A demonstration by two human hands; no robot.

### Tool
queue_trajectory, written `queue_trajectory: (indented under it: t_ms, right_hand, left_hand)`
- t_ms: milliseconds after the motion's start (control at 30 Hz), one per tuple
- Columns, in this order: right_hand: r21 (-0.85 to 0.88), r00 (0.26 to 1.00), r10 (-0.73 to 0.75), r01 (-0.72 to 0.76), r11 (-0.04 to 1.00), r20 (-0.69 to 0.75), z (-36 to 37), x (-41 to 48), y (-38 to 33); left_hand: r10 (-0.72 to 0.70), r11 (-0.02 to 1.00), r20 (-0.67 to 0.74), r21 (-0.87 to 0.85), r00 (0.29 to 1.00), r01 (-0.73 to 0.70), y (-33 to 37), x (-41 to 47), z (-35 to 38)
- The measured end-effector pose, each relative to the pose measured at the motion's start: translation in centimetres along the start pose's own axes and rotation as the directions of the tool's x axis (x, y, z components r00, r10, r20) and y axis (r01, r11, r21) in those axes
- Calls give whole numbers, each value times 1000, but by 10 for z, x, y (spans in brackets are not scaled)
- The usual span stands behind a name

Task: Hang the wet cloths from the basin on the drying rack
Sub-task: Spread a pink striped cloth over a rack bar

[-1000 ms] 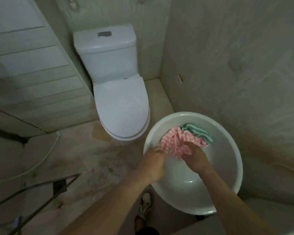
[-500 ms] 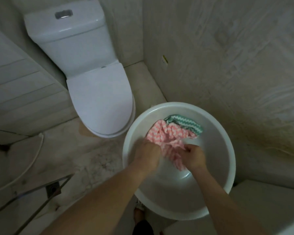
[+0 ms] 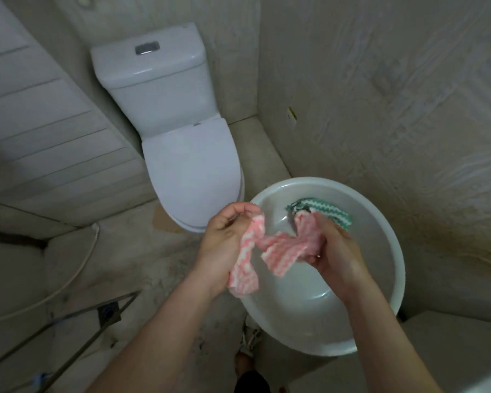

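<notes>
Far out to the left of your left grip and below it, thin metal bars [image 3: 77, 314] cross the floor corner. They are probably the drying rack, and that is where this cloth has to go.

Your left hand [image 3: 227, 242] has its fingers curled and pinches one end of the pink cloth [image 3: 278, 251]. A loose tail hangs from that pinch down past your wrist, outside the rim of the basin [image 3: 295, 316]. The middle of the cloth sags, twisted, between your two grips. Your right hand [image 3: 335, 251] is clamped round the other end, which is bunched in the fist over the bowl.

To do this step well, find a corner with each hand before you turn away. Walk your right fingers along the edge until the wad opens out, then draw the grips apart so the twist falls out. Hold the span over the bowl while it drips, because the hanging tail will likely wet the floor. A flat, taut cloth should drape over a bar more easily than a rope of it.

The green cloth [image 3: 321, 208] lies just beyond your right knuckles, against the far wall of the basin. It appears to be touching the pink end, so lift clear of it or it may be dragged out too.
</notes>
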State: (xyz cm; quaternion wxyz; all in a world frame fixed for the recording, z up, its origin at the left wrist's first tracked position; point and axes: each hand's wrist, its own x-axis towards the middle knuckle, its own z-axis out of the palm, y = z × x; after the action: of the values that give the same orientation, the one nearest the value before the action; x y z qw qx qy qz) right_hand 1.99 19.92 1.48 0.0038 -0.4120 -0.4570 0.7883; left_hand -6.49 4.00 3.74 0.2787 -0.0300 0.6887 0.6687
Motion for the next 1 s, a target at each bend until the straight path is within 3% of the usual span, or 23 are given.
queue_trajectory:
  t_ms: [67, 167, 233, 300, 433, 533, 667, 733, 833, 900, 1000]
  right_hand:
    - [-121, 991, -55, 71, 990, 126, 11, -12, -8]
    - [-446, 927, -94, 262, 856, 364, 35, -38, -22]
    - [-486, 816, 4, 340, 805, 577, 58, -56, -30]
    - [-471, 711, 98, 350, 810, 696, 76, -65, -32]
    - [-445, 686, 95, 355, 822, 722, 122, -96, -21]
    - [-448, 643, 58, 463, 765, 764, 160, -130, -7]
    - [-426, 607, 6, 551, 718, 795, 201, -165, 10]
    - [-413, 572, -6, 599, 686, 820, 228, -190, 29]
    - [-396, 579, -33, 596, 699, 814, 254, -210, 45]
    - [-398, 543, -1, 616, 680, 840, 270, -228, 57]
    - [-421, 428, 147, 669, 612, 892, 288, -255, 68]
  left_hand:
    - [-18, 999, 27, -47, 999, 20, 14, -16, -7]
    - [5, 998, 65, -61, 998, -1, 31, -42, -27]
    - [44, 997, 126, -63, 991, -36, 41, -61, -47]
    - [52, 996, 185, -76, 981, -39, 47, -71, -60]
    - [116, 993, 214, -39, 970, -110, 56, -103, -106]
    - [171, 981, 99, 74, 980, -179, 59, -146, -152]
    - [143, 978, -11, 155, 990, -140, 51, -193, -201]
    - [179, 979, -114, 115, 977, -166, 43, -228, -232]
    - [271, 963, -232, 64, 934, -264, 36, -265, -259]
    - [335, 933, -341, -8, 878, -360, 31, -295, -279]
    - [376, 851, -446, -180, 812, -494, 21, -333, -301]
